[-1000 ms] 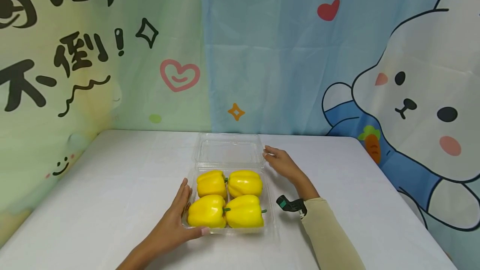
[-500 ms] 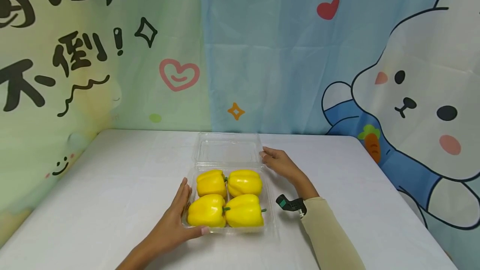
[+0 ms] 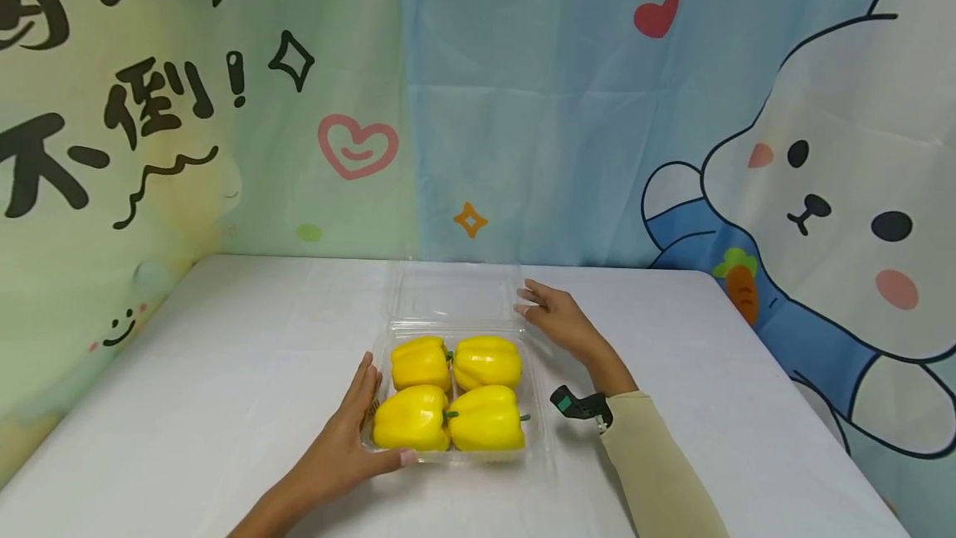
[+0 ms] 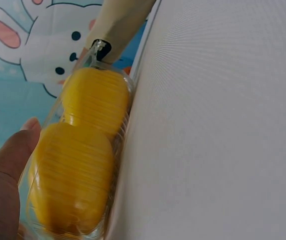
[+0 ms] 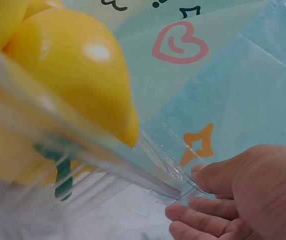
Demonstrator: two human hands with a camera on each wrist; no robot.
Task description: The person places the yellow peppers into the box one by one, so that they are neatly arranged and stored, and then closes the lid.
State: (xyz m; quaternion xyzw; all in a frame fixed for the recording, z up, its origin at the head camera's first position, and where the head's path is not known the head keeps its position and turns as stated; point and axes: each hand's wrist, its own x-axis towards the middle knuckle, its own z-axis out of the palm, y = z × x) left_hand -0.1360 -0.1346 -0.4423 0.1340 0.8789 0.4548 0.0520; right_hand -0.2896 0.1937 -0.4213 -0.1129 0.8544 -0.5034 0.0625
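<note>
A clear plastic clamshell container (image 3: 532,405) lies on the table with its lid (image 3: 456,293) folded back and tilted up. Yellow bell peppers (image 3: 488,419), several of them, sit in the base in two rows, green stems showing. My left hand (image 3: 354,430) grips the base's near left corner, thumb on the front edge and fingers along the left side. In the left wrist view that thumb (image 4: 18,150) is at the rim. My right hand (image 3: 558,318) holds the lid's right edge. In the right wrist view its thumb (image 5: 218,177) and fingers (image 5: 198,220) pinch the lid edge.
A white cloth (image 3: 224,405) covers the table. Behind it hangs a printed backdrop (image 3: 538,106) with a cartoon rabbit, hearts and lettering, right at the table's far edge. A black strap device (image 3: 581,405) is on the right wrist over a beige sleeve (image 3: 657,463).
The lid's far edge has risen and now overlaps the backdrop. My right hand closed in on the lid's edge, then lifted a little with it. The left hand and the peppers have stayed in place.
</note>
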